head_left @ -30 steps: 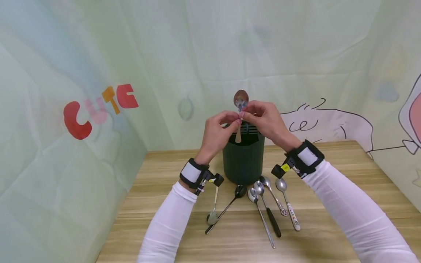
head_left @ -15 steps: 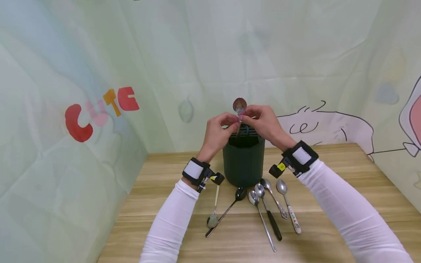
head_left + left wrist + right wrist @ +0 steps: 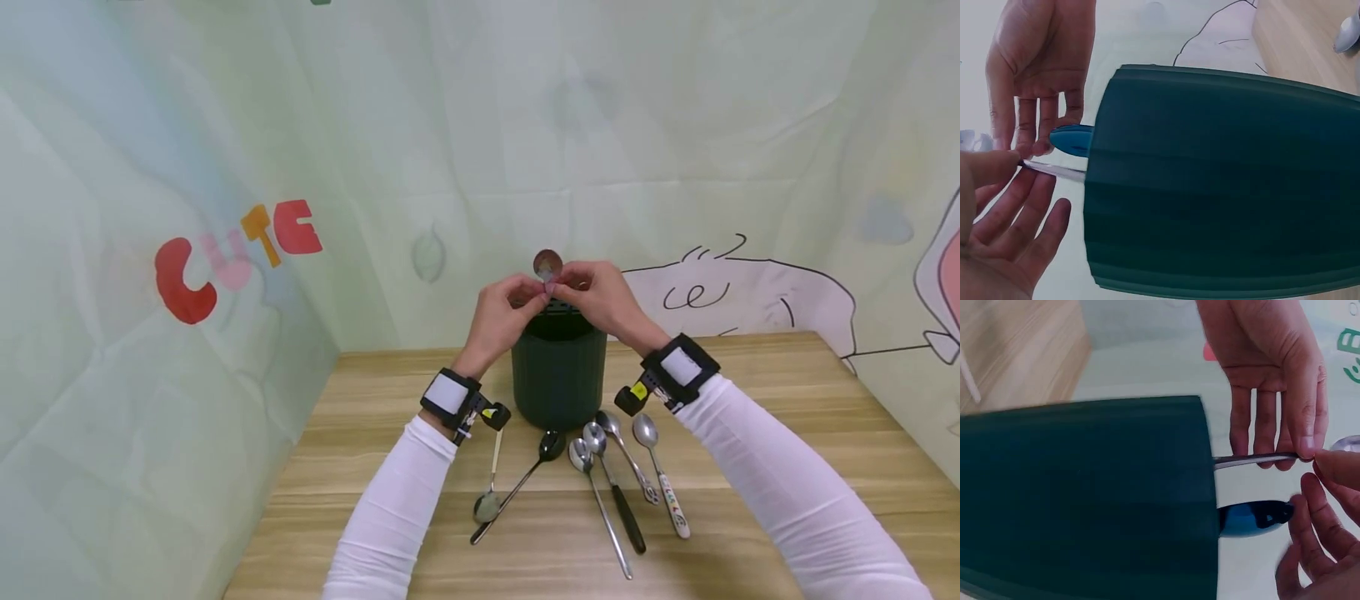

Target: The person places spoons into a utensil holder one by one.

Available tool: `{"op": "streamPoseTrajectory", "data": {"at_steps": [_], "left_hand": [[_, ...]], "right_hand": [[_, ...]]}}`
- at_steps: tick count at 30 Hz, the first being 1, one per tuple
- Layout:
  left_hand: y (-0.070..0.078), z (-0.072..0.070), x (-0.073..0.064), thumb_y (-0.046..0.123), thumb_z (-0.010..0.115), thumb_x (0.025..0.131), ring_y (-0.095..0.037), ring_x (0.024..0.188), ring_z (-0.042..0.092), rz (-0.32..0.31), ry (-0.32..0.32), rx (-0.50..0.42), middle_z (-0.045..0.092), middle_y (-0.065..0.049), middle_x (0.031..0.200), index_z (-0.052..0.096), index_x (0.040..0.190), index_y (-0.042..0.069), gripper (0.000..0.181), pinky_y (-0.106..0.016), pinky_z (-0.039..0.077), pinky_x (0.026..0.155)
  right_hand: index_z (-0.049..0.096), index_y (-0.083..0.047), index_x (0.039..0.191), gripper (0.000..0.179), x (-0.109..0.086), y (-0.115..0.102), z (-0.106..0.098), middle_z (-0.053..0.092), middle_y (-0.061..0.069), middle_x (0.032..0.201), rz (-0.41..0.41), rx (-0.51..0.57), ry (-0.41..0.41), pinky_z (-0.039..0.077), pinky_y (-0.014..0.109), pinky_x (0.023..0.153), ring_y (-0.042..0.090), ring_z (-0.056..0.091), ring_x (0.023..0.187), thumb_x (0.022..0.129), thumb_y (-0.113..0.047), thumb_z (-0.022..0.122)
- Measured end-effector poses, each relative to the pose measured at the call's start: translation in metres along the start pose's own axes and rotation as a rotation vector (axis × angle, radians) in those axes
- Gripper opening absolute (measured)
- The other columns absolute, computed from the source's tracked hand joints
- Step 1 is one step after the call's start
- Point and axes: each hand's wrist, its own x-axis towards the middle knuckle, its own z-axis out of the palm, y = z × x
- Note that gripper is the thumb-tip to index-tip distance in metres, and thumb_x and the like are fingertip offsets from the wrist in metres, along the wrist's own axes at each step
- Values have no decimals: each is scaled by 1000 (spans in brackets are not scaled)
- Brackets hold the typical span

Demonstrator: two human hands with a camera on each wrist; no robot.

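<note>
At centre frame of the head view we find both hands meeting above a dark green holder [image 3: 558,375], which stands on the wooden table [image 3: 750,433]. We note the left hand [image 3: 501,317] and the right hand [image 3: 604,298] close together, fingertips touching, each pinching the thin stem of one metal spoon [image 3: 547,265]. Its bowl stands upright just above the fingers, and its handle runs down into the holder's mouth. From the left wrist view we confirm the stem [image 3: 1054,169] passing between thumb and fingers and entering the holder [image 3: 1222,181]; a blue item [image 3: 1071,139] juts from the same opening just beside it. The right wrist view shows the same stem [image 3: 1254,460] nipped at the fingertips.

Below the holder, toward lower centre, we record six loose spoons on the table: a small one [image 3: 487,500] and a black one [image 3: 525,483] at left, crossing each other, and four [image 3: 622,483] fanned at right.
</note>
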Motion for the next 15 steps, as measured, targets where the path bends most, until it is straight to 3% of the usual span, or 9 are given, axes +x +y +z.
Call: {"op": "streamPoseTrajectory", "data": {"at_steps": [9,15], "left_hand": [[-7,5,-1,16,66,85,-7,75,60,-27,-30,14,66,1,85,66,91,11,8,-27,51,72],[-7,4,-5,24,65,87,-7,86,58,-47,-56,17,65,0,96,62,105,9,24,-29,50,78]], "right_hand": [[68,-15,91,12,-2,9,3,57,0,108,-8,-55,8,45,42,83,18,50,104,86,-26,66],[60,-18,115,38,-5,13,3,49,3,126,34,-73,-18,37,50,96,21,42,118,83,-37,68]]}}
